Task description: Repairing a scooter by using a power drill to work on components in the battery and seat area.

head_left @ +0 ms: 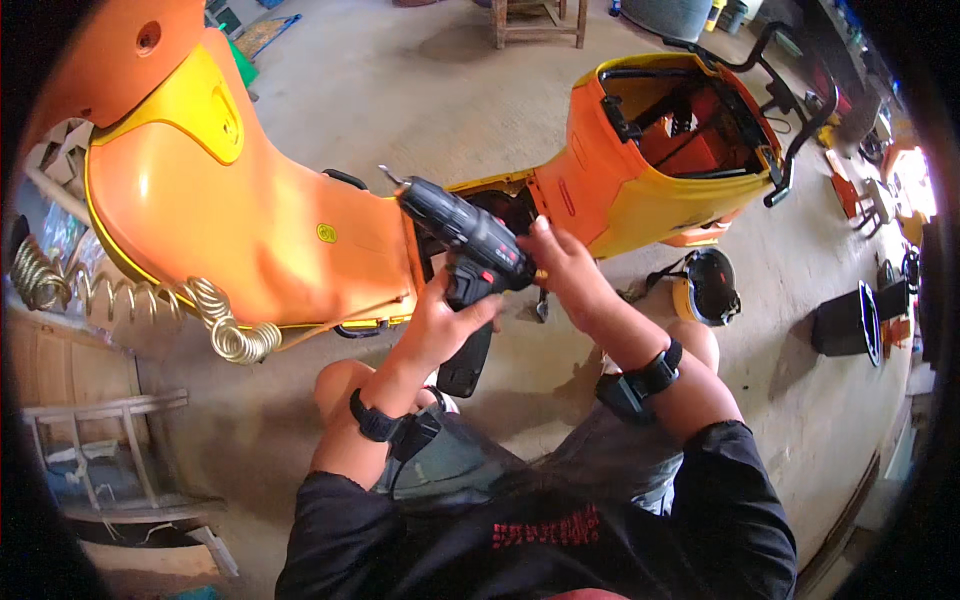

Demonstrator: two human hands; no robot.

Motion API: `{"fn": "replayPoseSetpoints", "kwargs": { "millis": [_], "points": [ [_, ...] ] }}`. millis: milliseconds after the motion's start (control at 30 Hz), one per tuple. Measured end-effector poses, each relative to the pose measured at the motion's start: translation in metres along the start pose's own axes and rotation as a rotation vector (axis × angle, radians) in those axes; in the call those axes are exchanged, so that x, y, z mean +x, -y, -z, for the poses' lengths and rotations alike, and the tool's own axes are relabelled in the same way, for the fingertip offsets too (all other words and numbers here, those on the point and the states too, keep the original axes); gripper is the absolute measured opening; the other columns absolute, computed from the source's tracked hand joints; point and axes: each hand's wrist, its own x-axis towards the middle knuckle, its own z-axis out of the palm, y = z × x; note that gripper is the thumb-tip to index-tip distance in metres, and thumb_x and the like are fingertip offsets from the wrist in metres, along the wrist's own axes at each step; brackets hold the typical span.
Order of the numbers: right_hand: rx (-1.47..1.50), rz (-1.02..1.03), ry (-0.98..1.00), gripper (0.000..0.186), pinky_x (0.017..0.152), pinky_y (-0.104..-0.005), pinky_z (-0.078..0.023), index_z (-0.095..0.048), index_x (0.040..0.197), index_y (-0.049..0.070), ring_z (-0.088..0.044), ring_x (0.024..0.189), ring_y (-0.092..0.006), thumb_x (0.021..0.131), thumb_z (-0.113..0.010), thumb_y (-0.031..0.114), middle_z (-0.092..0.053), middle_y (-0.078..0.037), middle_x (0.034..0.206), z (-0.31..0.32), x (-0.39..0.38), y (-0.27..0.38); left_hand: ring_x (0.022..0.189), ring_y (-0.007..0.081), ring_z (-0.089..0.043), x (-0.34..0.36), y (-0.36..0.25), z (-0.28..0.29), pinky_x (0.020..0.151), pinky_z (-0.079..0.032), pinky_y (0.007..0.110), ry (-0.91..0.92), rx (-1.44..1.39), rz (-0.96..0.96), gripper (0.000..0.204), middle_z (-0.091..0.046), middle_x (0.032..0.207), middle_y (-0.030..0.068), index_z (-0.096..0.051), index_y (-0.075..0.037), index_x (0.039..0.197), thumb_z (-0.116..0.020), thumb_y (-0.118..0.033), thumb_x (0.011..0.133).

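Near the centre of the view, above the person's knees, a black cordless drill (pixel 468 228) is held in the air, its thin bit (pixel 390 175) aimed toward ten o'clock. The left hand (pixel 440 325) is wrapped around the handle from below. The right hand (pixel 568 268) is set against the rear end, thumb raised; whether it grips or only steadies the drill, I cannot tell. The step in hand looks like handling or readying the drill, since the bit seems to meet nothing; a next move would call for a firm hold on the handle and a clear line for the tip.

Counted outward from the drill: one drill, one visible bit, two hands, and two black wrist straps, left (pixel 378 418) and right (pixel 662 368). At nine o'clock lies one broad orange panel (pixel 280 230); between two and three stands one orange-and-yellow front section (pixel 610 190), open on top. Gold coiled hose (pixel 250 343) hangs at eight, its number of lengths unclear. Just past three rests one helmet (pixel 712 285), hollow side showing, with one black bucket (pixel 840 325) farther out. Toward one o'clock, one wooden stool (pixel 500 25) stands on the floor (pixel 420 100).
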Motion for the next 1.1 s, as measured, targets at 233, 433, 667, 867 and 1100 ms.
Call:
{"fn": "replayPoseSetpoints", "kwargs": {
  "millis": [233,433,667,867,1100],
  "points": [
    [0.256,-0.117,0.338,0.061,0.094,-0.0374,-0.045,-0.051,0.123,0.002,-0.058,0.103,-0.0197,0.096,-0.039,0.056,-0.058,-0.008,0.114,-0.014,-0.003,-0.029,0.080,0.0118,-0.061,0.021,0.005,-0.006,0.072,-0.051,0.027,-0.142,-0.233,0.033,0.028,-0.063,0.097,0.0052,-0.052,-0.002,0.115,-0.062,-0.007,0.089],
    [0.781,-0.241,0.443,0.055,0.092,-0.0348,-0.046,-0.052,0.123,0.007,-0.059,0.103,-0.0195,0.094,-0.046,0.054,-0.061,-0.008,0.113,-0.027,-0.007,-0.022,0.103,0.0139,-0.054,0.021,0.008,-0.030,0.090,-0.044,0.029,-0.169,-0.111,-0.065,0.035,-0.056,0.115,0.0089,-0.048,-0.001,0.124,-0.054,-0.023,0.097],
    [0.826,-0.149,0.484,0.053,0.090,-0.0369,-0.048,-0.053,0.124,0.009,-0.059,0.105,-0.0191,0.092,-0.052,0.051,-0.061,-0.006,0.116,-0.004,-0.016,-0.024,0.051,0.0100,-0.052,0.007,-0.028,-0.025,0.047,-0.042,0.028,-0.264,0.623,-0.328,0.037,-0.052,0.054,0.0006,-0.062,-0.002,0.091,-0.053,-0.037,0.095],
    [0.647,-0.103,0.484,0.062,0.080,-0.0340,-0.053,-0.054,0.121,0.005,-0.065,0.090,-0.0200,0.085,-0.058,0.056,-0.066,-0.010,0.101,0.004,-0.027,-0.022,0.098,0.0138,-0.056,0.033,-0.021,-0.001,0.084,-0.045,0.029,-0.517,0.119,-0.666,0.049,-0.058,0.103,0.0090,-0.052,-0.002,0.114,-0.048,-0.048,0.095],
    [0.605,-0.244,0.682,0.066,0.076,-0.0347,-0.053,-0.052,0.115,0.004,-0.065,0.085,-0.0197,0.086,-0.049,0.062,-0.065,-0.011,0.097,-0.002,-0.036,-0.051,0.100,0.0251,-0.058,0.027,-0.032,-0.011,0.088,-0.047,0.037,-0.307,-0.283,-0.740,0.058,-0.056,0.109,0.0139,-0.036,-0.009,0.134,-0.050,-0.048,0.093]
  ]
}}
